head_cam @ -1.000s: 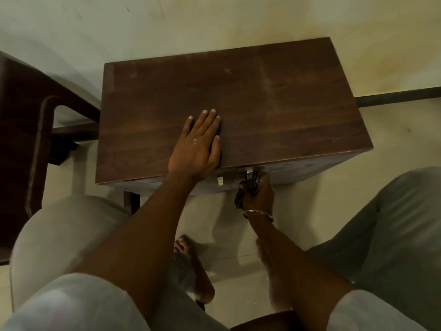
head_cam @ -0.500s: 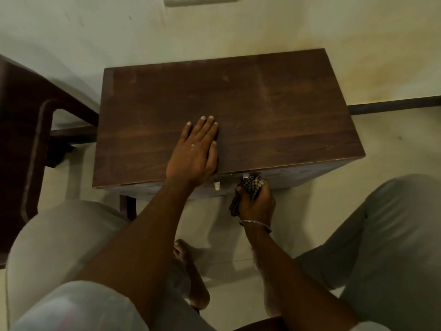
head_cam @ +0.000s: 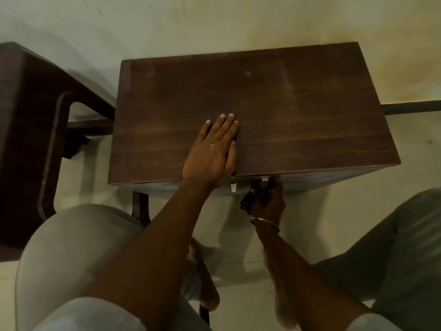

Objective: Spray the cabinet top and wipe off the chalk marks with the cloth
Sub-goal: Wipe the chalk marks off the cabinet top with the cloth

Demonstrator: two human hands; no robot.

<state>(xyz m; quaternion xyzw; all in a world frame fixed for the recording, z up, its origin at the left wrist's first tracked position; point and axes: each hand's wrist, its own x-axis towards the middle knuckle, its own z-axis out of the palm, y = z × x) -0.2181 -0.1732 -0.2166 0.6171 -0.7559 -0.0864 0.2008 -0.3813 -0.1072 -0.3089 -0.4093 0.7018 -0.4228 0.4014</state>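
Dark wooden chair (head_cam: pixel 28 120) at left, just beside the cabinet; left hand (head_cam: pixel 212 151) lies flat, fingers straight and together, on the near-middle of the cabinet top (head_cam: pixel 298 120), whose long axis runs left-right. Right hand (head_cam: pixel 268 204) sits below the near edge, against the cabinet front by a metal pull (head_cam: pixel 264 180), fingers curled round the checked cloth (head_cam: pixel 247 203). So the cloth has to go up and far: faint pale smears (head_cam: pixel 288 77) at far right look like chalk, and the right hand is nearer to them. Cabinet front looks closed, contents not visible, no spray bottle in view.
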